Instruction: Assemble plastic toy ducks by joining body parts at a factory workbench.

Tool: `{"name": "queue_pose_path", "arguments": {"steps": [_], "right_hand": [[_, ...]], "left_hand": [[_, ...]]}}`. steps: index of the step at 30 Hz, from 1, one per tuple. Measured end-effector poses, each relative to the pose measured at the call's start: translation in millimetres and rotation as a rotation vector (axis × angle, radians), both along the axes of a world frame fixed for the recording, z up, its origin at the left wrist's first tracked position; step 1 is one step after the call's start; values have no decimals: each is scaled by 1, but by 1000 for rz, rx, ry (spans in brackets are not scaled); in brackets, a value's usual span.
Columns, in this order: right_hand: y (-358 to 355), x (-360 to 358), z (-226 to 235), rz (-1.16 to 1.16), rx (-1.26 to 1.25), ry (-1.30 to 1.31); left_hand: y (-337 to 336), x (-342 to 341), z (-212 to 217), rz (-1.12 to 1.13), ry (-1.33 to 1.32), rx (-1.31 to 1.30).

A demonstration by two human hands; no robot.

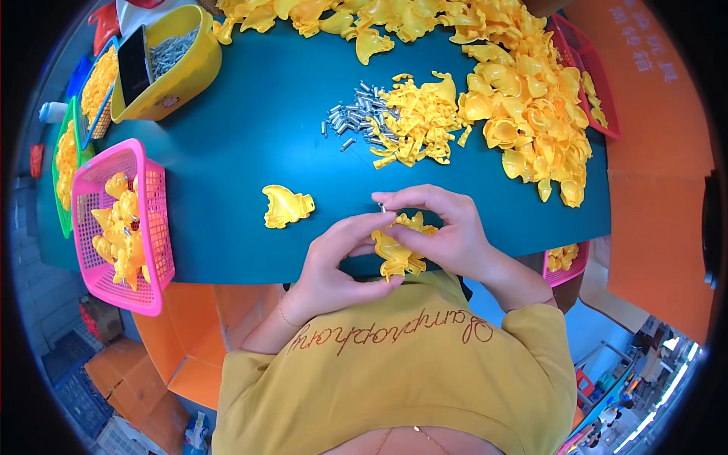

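Note:
Close to the table's front edge, my left hand [331,262] pinches a yellow plastic shell piece [396,258] between its fingers. My right hand [453,231] holds a small metal pin [382,207] at its fingertips, just above that piece, and its thumb lies against the yellow plastic. The fingers partly hide how the pin and shell meet. Left of my hands, a matching yellow half shell [287,206] lies hollow side up. Beyond them is a pile of small metal cylinders [353,114], touching a pile of small yellow plastic parts [421,121].
A big heap of yellow shells [523,114] covers the table's right side and far edge. On the left stand a pink basket [159,220] of yellow figures and a yellow bin [189,83] of grey screws, with a phone [134,66] on its rim. An orange carton [660,182] stands right.

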State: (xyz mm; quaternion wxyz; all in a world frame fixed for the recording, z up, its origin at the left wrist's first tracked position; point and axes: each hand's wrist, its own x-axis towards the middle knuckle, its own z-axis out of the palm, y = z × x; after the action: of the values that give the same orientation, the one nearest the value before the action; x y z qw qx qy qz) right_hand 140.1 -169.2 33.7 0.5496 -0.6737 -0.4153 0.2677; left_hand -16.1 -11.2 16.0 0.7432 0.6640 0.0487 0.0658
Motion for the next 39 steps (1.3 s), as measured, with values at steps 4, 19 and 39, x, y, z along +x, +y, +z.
{"name": "queue_pose_path", "arguments": {"steps": [4, 19, 39], "right_hand": [[1, -1, 1, 31, 55, 226], [-23, 21, 4, -91, -32, -394], [-89, 67, 21, -289, -484, -912]], "left_hand": [[5, 1, 8, -33, 41, 209], [5, -1, -6, 35, 132, 105], [11, 4, -9, 125, 40, -90]]}}
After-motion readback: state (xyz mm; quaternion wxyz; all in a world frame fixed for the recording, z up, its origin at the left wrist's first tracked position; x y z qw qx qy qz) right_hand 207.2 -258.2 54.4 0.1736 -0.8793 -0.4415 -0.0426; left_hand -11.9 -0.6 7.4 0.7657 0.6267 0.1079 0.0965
